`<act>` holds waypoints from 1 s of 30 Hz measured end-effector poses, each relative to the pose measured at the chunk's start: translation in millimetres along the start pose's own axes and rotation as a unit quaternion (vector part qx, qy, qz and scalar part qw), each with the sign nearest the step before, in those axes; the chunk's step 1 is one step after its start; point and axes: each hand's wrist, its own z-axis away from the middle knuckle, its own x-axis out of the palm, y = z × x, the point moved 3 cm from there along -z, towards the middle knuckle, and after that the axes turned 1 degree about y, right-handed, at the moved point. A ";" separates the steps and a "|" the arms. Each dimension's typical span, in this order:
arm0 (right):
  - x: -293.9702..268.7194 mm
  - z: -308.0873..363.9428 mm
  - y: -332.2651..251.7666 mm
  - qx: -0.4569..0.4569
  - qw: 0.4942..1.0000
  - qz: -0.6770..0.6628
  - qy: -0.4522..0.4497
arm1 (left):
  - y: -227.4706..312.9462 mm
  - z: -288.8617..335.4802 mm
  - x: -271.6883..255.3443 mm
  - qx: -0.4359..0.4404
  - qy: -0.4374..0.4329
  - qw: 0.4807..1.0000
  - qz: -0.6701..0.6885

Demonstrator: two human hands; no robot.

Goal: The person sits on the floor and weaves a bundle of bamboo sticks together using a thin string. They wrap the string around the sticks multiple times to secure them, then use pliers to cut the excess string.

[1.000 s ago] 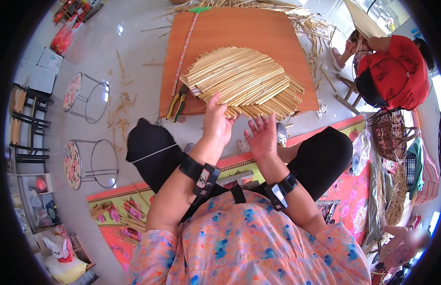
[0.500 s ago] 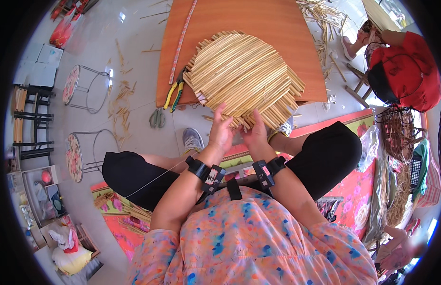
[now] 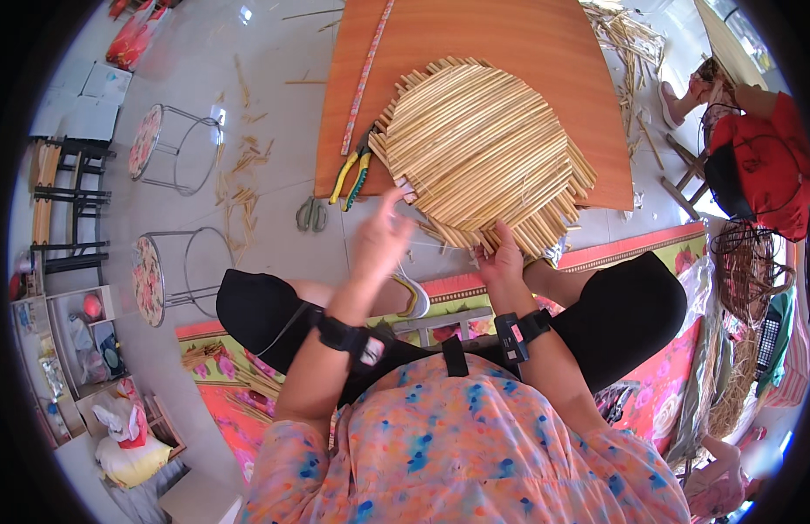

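Note:
A round mat of straw stalks (image 3: 479, 144), laid side by side with uneven ends, rests on the wooden board and juts over its near edge. My right hand (image 3: 503, 262) pinches the mat's near rim, thumb on top and fingers beneath. Off the mat's near left edge is my left hand (image 3: 380, 240), blurred by motion, its index finger pointing up; whether it holds anything I cannot make out. Close to that hand, a small pale patch (image 3: 406, 189) shows at the mat's left rim. Yellow-and-green-handled pliers (image 3: 356, 175) lie left of the mat.
The orange-brown board (image 3: 352, 87) carries a patterned strip (image 3: 367, 74). Grey-green scissors (image 3: 311, 215) lie on the floor. Two round stools (image 3: 149, 278) stand left, with straw scraps (image 3: 241, 201) nearby. A person in red (image 3: 758, 166) sits at right near a wicker basket (image 3: 744, 271).
My left hand has left the mat's near rim and moved left and toward me. My right hand stays at the rim. The whole view has shifted, so the board appears farther right.

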 end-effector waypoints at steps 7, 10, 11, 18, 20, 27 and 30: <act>5.6 4.6 -7.7 -0.020 0.999 0.002 0.049 | -49.2 -77.6 -72.9 -0.002 0.108 0.962 -0.251; 7.1 4.4 -1.5 -0.018 0.999 -0.006 0.039 | -73.9 -86.7 -46.8 0.016 0.094 0.961 -0.261; 7.3 5.3 -1.7 -0.015 0.999 -0.004 0.036 | -77.2 -87.4 -38.3 0.024 0.096 0.957 -0.274; 8.6 15.1 -4.6 0.013 1.000 0.003 0.005 | -91.8 -96.7 -31.5 0.056 0.057 0.959 -0.272; 8.8 16.5 -4.3 0.029 0.999 0.009 -0.015 | -109.7 -99.1 -33.6 0.003 0.018 0.982 -0.188; 12.5 18.6 -2.3 0.055 0.998 0.032 -0.030 | -85.9 -38.8 -46.6 -0.261 -0.012 0.886 0.383; 13.3 20.3 -1.3 0.048 0.998 0.022 -0.029 | -58.2 -0.3 -55.8 -0.197 -0.002 0.887 0.417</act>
